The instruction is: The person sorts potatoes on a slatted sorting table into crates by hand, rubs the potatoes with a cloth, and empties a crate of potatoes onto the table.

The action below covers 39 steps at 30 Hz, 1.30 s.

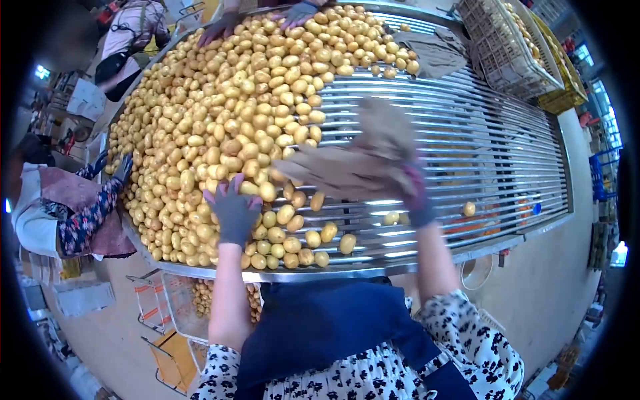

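Note:
A big heap of smooth yellow-brown oval produce [220, 120], potatoes or a similar-looking fruit, covers the left part of a metal roller table [493, 160]. My left hand [235, 212], in a grey glove with purple fingertips, lies on the heap's near side with its fingers spread. Over the bars at the heap's right edge, my gloved right hand [417, 193] grips a brownish-grey cloth [353, 167]. The cloth is smeared by motion and hides part of the hand. Several loose pieces lie on the bars below the cloth.
Another grey-brown cloth [435, 53] lies at the table's far side, near a filled white crate [510, 47] and a yellow crate [563, 93]. Co-workers' gloved hands touch the heap at the left and far edges. A crate of produce [183, 303] stands below the near rim.

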Motion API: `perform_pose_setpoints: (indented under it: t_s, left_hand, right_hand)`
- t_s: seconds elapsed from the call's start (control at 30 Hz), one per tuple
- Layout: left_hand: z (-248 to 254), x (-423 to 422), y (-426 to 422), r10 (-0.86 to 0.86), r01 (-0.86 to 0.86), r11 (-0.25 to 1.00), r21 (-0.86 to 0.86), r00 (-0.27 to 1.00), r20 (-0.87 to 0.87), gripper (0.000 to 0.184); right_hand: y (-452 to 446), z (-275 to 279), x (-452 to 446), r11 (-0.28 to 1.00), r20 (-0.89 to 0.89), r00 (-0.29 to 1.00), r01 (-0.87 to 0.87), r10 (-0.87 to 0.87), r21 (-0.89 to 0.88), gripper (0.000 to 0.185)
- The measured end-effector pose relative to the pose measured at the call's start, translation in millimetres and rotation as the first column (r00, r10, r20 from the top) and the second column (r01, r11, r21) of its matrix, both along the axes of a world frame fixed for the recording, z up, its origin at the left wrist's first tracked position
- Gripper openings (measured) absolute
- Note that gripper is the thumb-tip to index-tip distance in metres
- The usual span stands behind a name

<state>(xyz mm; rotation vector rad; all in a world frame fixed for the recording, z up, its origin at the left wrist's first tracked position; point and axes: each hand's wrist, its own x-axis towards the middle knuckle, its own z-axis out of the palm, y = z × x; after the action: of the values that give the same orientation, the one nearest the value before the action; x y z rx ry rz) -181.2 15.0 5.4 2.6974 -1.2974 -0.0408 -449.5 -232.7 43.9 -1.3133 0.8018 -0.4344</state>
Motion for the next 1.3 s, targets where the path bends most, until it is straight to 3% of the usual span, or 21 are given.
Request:
perform_pose_setpoints:
  t_s: [0.03,0.07,0.1,0.2,0.3,0.37,0.4,0.43,0.5,0.63,0.7,0.77,0.8,0.83,0.87,0.9,0.93,0.97,1.1,1.13,1.3]
  left_hand:
    - [2,6,1,0.005,-0.004,1.0,-0.013,1.0,0.011,0.023]
    - [4,13,1,0.035,-0.04,0.998,-0.045,0.993,-0.113,0.025]
    - [3,18,-1,0.043,-0.063,0.995,-0.078,0.97,-0.24,0.028]
    - [-12,8,12,-0.095,0.092,0.96,-0.263,0.995,0.004,0.04]
    - [-29,-36,27,-0.092,0.098,0.927,-0.363,0.995,0.034,0.043]
    - [-30,-71,33,-0.104,0.085,0.96,-0.267,0.993,-0.058,0.047]
    - [-32,-79,36,-0.199,0.155,0.937,-0.314,0.974,-0.111,0.049]
    - [-33,-92,39,-0.239,0.2,0.918,-0.344,0.968,-0.075,0.05]
    - [-41,-104,44,-0.297,0.229,0.893,-0.388,0.946,-0.126,0.051]
    - [-16,-104,36,-0.332,0.249,0.9,-0.358,0.923,-0.194,0.057]
    - [2,-94,32,-0.302,0.129,0.881,-0.455,0.893,-0.333,0.062]
    - [15,-73,26,-0.263,0.042,0.828,-0.558,0.91,-0.321,0.064]
    - [10,-55,24,-0.249,0.04,0.779,-0.625,0.936,-0.25,0.065]
    - [4,-35,22,-0.225,0.038,0.723,-0.69,0.957,-0.183,0.066]
    - [17,-25,15,-0.218,-0.024,0.648,-0.761,0.952,-0.215,0.067]
    - [29,-18,10,-0.208,-0.095,0.568,-0.817,0.944,-0.254,0.067]
    - [21,-7,4,-0.241,-0.234,0.451,-0.861,0.897,-0.37,0.07]
    - [11,3,1,-0.285,-0.376,0.332,-0.865,0.835,-0.471,0.073]
    - [50,-11,-33,-0.156,-0.53,0.595,-0.604,0.662,-0.733,0.075]
    - [14,0,-38,-0.007,-0.181,0.713,-0.678,0.964,-0.265,0.075]
    - [-12,-79,-114,0.067,-0.083,0.854,-0.514,0.997,-0.049,0.064]
  right_hand:
    - [-40,-35,-56,0.822,0.082,0.995,0.086,-0.048,-0.562,0.041]
    - [-61,-9,-110,0.8,-0.004,1.0,0.009,-0.015,-0.599,0.043]
    - [-66,1,-154,0.958,0.218,0.942,0.278,-0.256,-0.076,0.044]
    - [-106,-35,-289,0.763,-0.26,0.864,0.195,-0.431,-0.616,0.052]
    - [-95,-76,-319,0.814,-0.572,0.592,0.297,-0.567,-0.5,0.05]
    - [-95,-183,-343,0.828,-0.748,0.453,-0.035,-0.485,-0.559,0.051]
    - [-73,-174,-307,0.778,-0.533,0.617,0.222,-0.579,-0.587,0.051]
    - [-85,-306,-320,0.35,-0.355,0.521,-0.112,-0.776,-0.93,0.027]
    - [3,-215,-180,0.612,-0.207,0.753,0.308,-0.625,-0.729,0.038]
    - [110,-153,-17,0.762,-0.071,0.951,0.195,-0.301,-0.617,0.046]
    - [125,-101,23,0.535,-0.081,0.983,-0.157,0.162,-0.83,0.056]
    - [133,-75,69,0.6,0.149,0.95,-0.049,0.275,-0.799,0.057]
    - [140,-21,89,0.962,0.377,0.893,-0.175,0.245,-0.212,0.061]
    - [142,24,104,0.822,0.536,0.841,-0.35,0.066,0.449,0.064]
    - [136,25,116,0.945,0.496,0.812,-0.32,0.308,-0.063,0.068]
    - [130,25,120,0.788,0.327,0.803,-0.262,0.499,-0.558,0.072]
    - [123,88,96,0.797,0.143,0.785,-0.588,0.604,-0.137,0.071]
    - [109,95,85,0.752,-0.075,0.829,-0.538,0.554,-0.38,0.067]
    - [27,72,23,0.77,-0.167,0.971,-0.238,0.171,-0.593,0.058]
    - [1,67,-1,0.745,-0.199,0.974,-0.214,0.111,-0.632,0.055]
    - [-137,56,-122,0.373,-0.234,0.96,-0.164,-0.152,-0.913,0.041]
